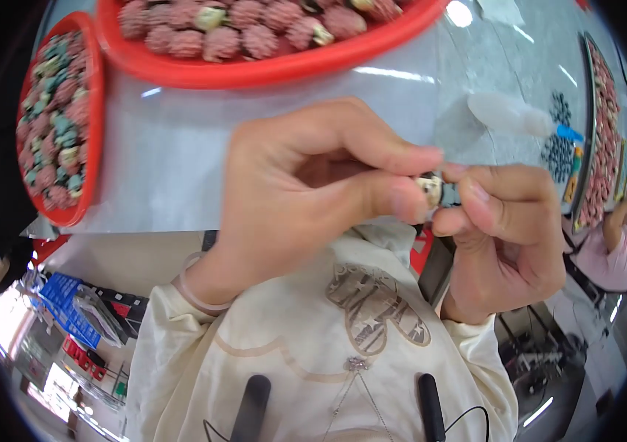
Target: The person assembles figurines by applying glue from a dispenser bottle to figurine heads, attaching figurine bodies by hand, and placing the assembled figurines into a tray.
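Above my lap, between both hands, is a small figurine piece with a cream and dark-brown face-like part [429,191] and a grey-blue part [450,194]. My left hand [298,173] pinches the cream part between thumb and forefinger. At its other end, the thumb and fingers of my right hand [512,225] close on the grey-blue part. Fingertips cover much of the piece, so I cannot tell whether the two parts are joined. Beyond my right hand, a white squeeze bottle [505,114] with a blue tip lies on its side on the table.
A large red tray [254,76] of pink, textured pieces stands at the far side. Another red tray [95,147] at left holds pink, grey-blue and cream pieces. Small dark-blue parts [558,151] lie right, before a long tray of pink pieces [602,125]. Another person's pink sleeve [608,254] shows there.
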Available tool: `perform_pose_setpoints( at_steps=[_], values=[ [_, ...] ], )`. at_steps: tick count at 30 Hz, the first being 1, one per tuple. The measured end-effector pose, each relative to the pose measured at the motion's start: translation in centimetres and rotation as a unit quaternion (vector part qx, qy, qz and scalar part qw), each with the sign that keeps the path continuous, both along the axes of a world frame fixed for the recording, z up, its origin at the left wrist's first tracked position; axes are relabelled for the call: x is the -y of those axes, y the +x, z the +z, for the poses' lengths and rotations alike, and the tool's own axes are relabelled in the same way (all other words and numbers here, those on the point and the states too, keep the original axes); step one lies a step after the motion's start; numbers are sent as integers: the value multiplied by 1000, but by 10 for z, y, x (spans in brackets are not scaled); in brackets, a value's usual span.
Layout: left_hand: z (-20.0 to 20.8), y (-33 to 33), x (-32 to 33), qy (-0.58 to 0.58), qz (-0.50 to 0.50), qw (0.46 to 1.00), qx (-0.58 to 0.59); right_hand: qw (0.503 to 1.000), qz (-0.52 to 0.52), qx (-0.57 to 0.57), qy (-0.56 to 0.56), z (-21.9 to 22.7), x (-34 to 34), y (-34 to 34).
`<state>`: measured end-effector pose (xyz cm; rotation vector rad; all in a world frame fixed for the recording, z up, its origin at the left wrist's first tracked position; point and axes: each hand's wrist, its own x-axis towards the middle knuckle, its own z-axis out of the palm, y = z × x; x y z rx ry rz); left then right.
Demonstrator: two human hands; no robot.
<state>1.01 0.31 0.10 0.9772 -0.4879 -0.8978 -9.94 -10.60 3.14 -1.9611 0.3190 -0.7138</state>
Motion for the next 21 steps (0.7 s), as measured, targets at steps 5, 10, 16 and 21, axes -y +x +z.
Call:
perform_pose_setpoints(
  at_steps=[5, 10, 16, 21],
  values=[
    [14, -2, 2, -8, -54, 986, -157, 971, 70, 38, -227, -5, 8, 2],
    [33, 32, -38, 18, 40, 979, 200, 943, 56, 97, -312, -15, 14, -9],
    [54, 96, -97, 389, 214, 721, 532, 982, -12, 12, -190, -24, 15, -15],
    [70, 105, -89, 473, 187, 497, 703, 989, 2, 37, -141, -25, 14, -14]
  ],
)
